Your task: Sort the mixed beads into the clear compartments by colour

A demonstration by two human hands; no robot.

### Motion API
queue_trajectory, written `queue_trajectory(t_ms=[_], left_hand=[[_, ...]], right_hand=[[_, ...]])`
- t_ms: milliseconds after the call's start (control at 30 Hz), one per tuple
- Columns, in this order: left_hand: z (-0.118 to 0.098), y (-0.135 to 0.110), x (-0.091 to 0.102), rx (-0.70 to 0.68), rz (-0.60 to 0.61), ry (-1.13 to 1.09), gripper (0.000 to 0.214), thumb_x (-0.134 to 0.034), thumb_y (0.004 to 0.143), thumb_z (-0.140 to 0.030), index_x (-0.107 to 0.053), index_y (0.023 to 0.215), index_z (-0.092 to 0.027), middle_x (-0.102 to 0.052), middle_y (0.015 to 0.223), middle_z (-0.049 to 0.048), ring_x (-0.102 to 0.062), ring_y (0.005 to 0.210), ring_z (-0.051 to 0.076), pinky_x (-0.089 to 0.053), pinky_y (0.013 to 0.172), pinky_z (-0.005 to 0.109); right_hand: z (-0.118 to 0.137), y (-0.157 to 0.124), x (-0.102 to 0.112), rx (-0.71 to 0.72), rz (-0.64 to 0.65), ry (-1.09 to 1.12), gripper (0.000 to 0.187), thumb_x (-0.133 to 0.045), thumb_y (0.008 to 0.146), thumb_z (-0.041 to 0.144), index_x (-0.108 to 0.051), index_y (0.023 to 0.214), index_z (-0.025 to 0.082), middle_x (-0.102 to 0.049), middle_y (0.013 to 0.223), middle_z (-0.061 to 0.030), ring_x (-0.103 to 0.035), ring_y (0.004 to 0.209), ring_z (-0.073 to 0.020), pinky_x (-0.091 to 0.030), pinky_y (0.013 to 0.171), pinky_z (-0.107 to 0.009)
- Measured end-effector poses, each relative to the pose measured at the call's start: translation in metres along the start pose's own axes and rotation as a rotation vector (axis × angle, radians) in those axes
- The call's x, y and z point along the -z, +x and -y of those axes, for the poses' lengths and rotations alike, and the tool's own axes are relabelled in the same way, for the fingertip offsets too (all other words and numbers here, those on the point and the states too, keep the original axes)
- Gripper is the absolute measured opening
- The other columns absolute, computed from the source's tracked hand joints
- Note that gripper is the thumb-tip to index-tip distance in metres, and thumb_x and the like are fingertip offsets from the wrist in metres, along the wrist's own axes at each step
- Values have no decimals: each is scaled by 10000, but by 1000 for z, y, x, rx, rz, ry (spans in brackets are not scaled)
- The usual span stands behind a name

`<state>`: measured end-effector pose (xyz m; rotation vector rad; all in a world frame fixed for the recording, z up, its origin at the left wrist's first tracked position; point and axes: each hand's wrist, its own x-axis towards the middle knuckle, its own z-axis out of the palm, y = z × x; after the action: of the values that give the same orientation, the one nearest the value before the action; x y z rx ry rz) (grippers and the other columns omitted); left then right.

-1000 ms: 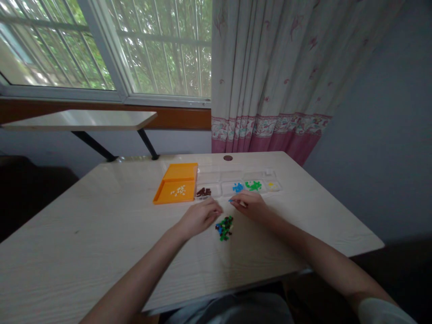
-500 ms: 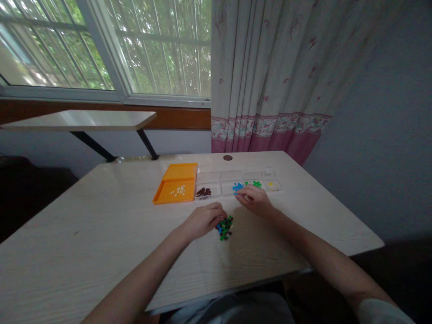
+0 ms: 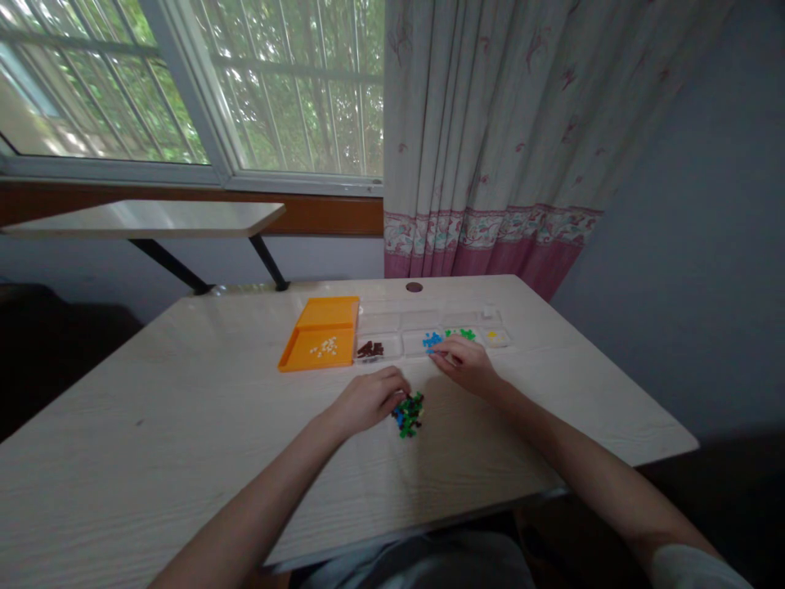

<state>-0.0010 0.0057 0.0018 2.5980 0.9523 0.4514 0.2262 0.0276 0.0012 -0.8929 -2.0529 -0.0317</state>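
A small heap of mixed green, blue and dark beads (image 3: 409, 412) lies on the pale wooden table (image 3: 184, 425). My left hand (image 3: 368, 399) rests at the heap's left edge with its fingers curled and the fingertips touching the beads. My right hand (image 3: 466, 363) reaches over the front rim of a clear compartment tray (image 3: 429, 323), its fingers pinched together beside the blue beads (image 3: 432, 338) and the green beads (image 3: 461, 334). What the pinch holds is too small to make out.
An orange tray (image 3: 322, 331) holding a few white beads (image 3: 324, 348) sits left of the clear tray. Brown beads (image 3: 370, 349) and yellow beads (image 3: 492, 334) fill other compartments. A round hole (image 3: 414, 287) marks the table's far edge. A second table (image 3: 147, 219) stands under the window.
My right hand moved forward from the table to the tray's blue and green compartments. My left hand slid right and closed onto the mixed heap.
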Motion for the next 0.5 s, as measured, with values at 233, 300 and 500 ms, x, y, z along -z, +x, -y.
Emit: queue_trajectory(t_ms=[233, 300, 500], left_hand=[[3, -1, 3, 24, -55, -29, 129, -448, 823, -176, -566, 874, -188, -577, 897, 36, -553, 802, 138, -439, 714, 224], [4, -1, 3, 22, -59, -16, 121, -440, 829, -179, -557, 857, -185, -573, 885, 36, -549, 796, 139, -438, 709, 225], [4, -1, 4, 24, -109, -10, 121, -426, 834, -183, -541, 873, -178, -572, 890, 48, -544, 809, 149, -434, 704, 241]], right_hand=[[-4, 2, 1, -118, 15, -52, 180, -522, 829, 301, -676, 841, 211, -661, 761, -37, -589, 657, -124, -458, 629, -220], [-10, 1, 0, -157, 20, -85, 180, -527, 824, 297, -677, 854, 203, -656, 767, -41, -584, 659, -128, -454, 624, -221], [-31, 1, -5, -297, 48, -199, 238, -485, 840, 309, -668, 956, 211, -639, 774, -34, -574, 672, -141, -448, 638, -240]])
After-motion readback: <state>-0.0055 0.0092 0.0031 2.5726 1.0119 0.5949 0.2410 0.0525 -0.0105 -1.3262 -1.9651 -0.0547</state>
